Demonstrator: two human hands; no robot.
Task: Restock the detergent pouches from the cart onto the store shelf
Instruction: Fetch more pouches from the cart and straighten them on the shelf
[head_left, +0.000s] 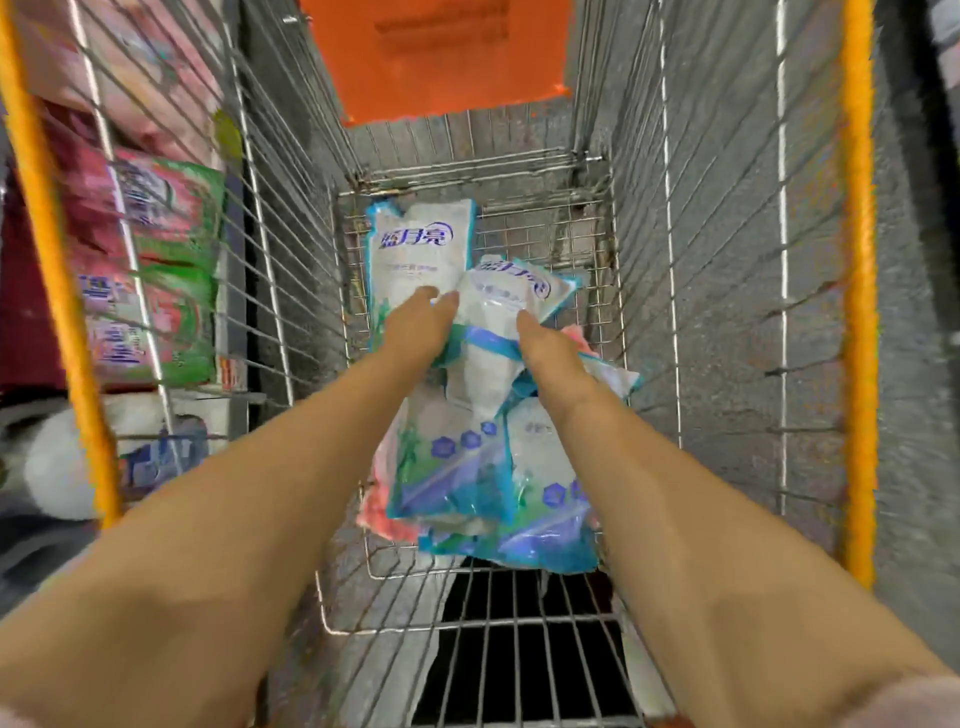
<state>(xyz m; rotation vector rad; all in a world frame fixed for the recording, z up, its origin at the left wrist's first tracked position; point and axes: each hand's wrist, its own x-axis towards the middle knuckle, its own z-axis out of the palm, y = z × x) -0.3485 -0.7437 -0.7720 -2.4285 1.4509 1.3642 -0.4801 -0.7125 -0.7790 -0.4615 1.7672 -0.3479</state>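
Pouch (501, 306) atop pile in cart (543, 228), right between both fingertips. Left hand (415, 330) fingers near straight, touching it; right hand (553, 361) grip unclear. Looks soft, sloshy, slick: take 2 side edges.

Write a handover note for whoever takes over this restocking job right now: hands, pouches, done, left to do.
Hands: the left grip and right grip both touch the top pouch; whether they clasp it is unclear.
Things: the other pouches lie piled in the cart.
Done: nothing shown shelved.
Left: lift every pouch onto the shelf.
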